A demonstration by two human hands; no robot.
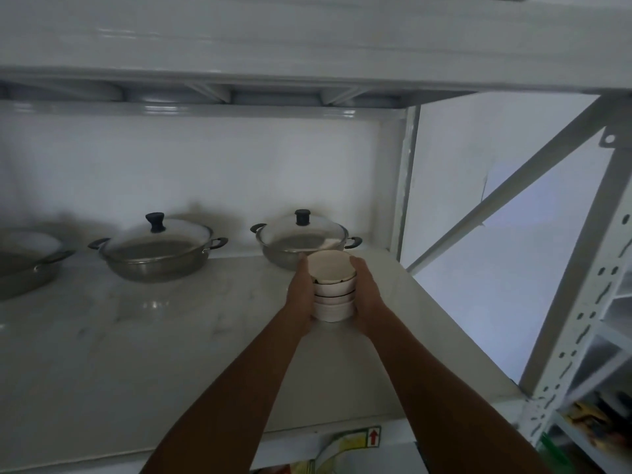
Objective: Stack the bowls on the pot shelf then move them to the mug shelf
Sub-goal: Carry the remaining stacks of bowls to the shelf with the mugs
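Hands clamping bowl stack [333, 292] on pot shelf [171, 336]: left hand [301, 292], right hand [367, 295] each closing grip on sides; uneven squeezing risking stack tipping against nearby pot [301, 239]

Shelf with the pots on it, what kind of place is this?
Probably a storeroom or pantry: lidded pots sit on a white metal rack shelf with a perforated upright, and both hands hold a stack of bowls.

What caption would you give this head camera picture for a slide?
Both hands, left hand and right hand, clasp a stack of white bowls on the pot shelf before a lidded pot.
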